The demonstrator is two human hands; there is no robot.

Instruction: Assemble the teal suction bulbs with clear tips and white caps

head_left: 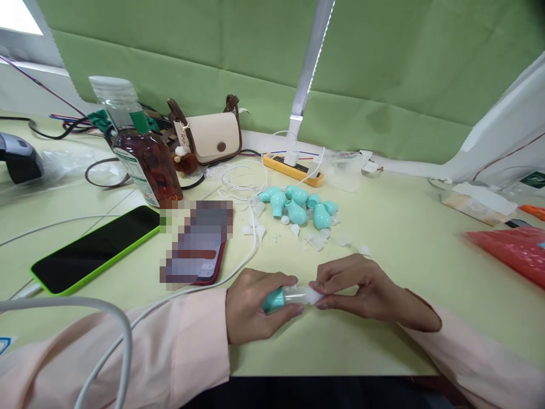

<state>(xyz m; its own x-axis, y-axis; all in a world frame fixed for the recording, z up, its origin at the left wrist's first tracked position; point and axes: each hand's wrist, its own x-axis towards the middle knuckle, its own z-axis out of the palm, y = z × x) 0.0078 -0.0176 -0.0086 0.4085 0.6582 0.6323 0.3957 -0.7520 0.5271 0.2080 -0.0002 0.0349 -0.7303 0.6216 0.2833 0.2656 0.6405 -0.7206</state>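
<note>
On a pale tabletop [383, 227], the left hand [251, 304] grips a teal bulb [272, 299] steady while the right hand [361, 289] pinches a clear tip [314, 295] at its end, spare bulbs [298, 207] just beyond.

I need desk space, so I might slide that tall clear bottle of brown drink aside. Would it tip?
Probably steady but not tip-proof. The tall clear plastic bottle of brown drink looks filled to the shoulder, so likely heavy and firm-footed; a low push should slide it. It is tall and narrow, so a shove near the cap could topple it toward the green-edged phone.
</note>
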